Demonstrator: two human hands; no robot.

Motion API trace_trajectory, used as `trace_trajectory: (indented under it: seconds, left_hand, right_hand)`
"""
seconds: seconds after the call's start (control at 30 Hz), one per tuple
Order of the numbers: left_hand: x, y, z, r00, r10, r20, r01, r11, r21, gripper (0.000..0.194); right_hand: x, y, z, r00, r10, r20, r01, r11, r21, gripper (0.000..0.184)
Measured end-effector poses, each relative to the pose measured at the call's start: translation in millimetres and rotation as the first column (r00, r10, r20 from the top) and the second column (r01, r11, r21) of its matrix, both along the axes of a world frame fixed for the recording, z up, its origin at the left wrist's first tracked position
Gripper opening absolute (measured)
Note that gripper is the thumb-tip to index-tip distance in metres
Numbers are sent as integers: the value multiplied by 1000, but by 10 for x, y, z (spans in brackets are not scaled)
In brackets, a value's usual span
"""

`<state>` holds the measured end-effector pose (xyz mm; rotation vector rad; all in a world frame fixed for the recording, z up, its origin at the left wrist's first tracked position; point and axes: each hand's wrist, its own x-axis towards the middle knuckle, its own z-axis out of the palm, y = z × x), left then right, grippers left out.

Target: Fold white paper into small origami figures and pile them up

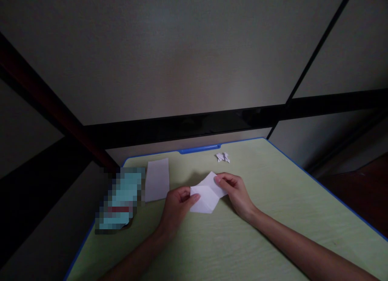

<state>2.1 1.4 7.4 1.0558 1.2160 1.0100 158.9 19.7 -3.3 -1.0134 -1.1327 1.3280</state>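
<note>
A folded piece of white paper (pixel 206 198) is held between my two hands, a little above the table. Crease lines show across it, and its outline is angular. My left hand (pixel 178 204) pinches its left edge, thumb on top and fingers behind. At the upper right edge my right hand (pixel 235 190) grips it the same way, thumb in front. Beyond the hands lies a small folded white paper piece (pixel 223 157) with several points. To the left of my left hand rests a flat white stack of paper (pixel 157 180).
The pale green table (pixel 273 240) has a blue rim and a blue groove (pixel 200 149) at its far edge. A blurred-out light blue object (pixel 123 198) lies at the left edge. Behind the table stands a grey panelled wall (pixel 182 62) with a dark band.
</note>
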Motion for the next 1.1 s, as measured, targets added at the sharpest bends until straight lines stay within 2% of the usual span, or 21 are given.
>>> trace_trajectory:
  seconds: [0.07, 0.13, 0.2, 0.33, 0.47, 0.63, 0.77, 1.0, 1.1]
  left_hand:
    - [-5, 8, -32, 997, 81, 10, -81, 997, 16, 15]
    - [-5, 4, -64, 987, 153, 48, -155, 987, 35, 18]
    - [8, -17, -85, 981, 168, 99, -171, 985, 21, 19]
    - [48, -80, -74, 984, 87, 158, -82, 996, -38, 20]
    - [47, -85, -29, 996, -4, 85, 5, 1000, -17, 23]
    - [20, -55, -12, 991, 109, -71, -104, 992, 72, 24]
    - [26, -59, -62, 978, 173, -117, -161, 981, 110, 21]
    - [18, -68, -141, 955, 202, -217, -161, 968, 193, 15]
    - [24, -72, -138, 958, 194, -212, -151, 968, 200, 15]
  right_hand:
    - [-42, -22, 11, 993, 26, -112, -25, 1000, 8, 23]
    - [-108, -71, 13, 975, 98, -198, -96, 995, 19, 36]
    - [-173, -127, 3, 960, 151, -238, -150, 988, 20, 44]
    - [-218, -185, -17, 978, 80, -194, -82, 997, -5, 36]
    - [-181, -165, -10, 989, 61, -135, -63, 998, -11, 21]
    - [-181, -168, -1, 991, 109, -72, -113, 992, -53, 17]
    - [-198, -191, -27, 995, 102, -22, -103, 993, -51, 16]
    - [-218, -193, -76, 996, 94, -3, -94, 994, -53, 18]
    - [-216, -196, -65, 998, 70, -1, -70, 996, -61, 21]
